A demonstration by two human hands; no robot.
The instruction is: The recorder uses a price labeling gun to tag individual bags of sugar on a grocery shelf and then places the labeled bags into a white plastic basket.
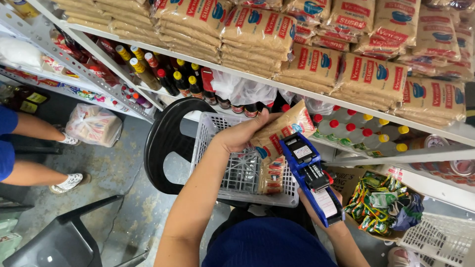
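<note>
Shop shelves | left hand (241,134) tilts sugar bag (282,132) | price gun (311,175) points up-left

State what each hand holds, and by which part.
The left hand grips a brown sugar packet by its upper end. The right hand holds a blue price-label gun by its handle.

Just 1 head cam, looking steeply down and close over the white basket (232,168), shelves (316,94) filling the upper frame.

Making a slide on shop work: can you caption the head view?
Left hand holds a brown sugar packet over a white basket; right hand presses a blue price-label gun against it.
</note>
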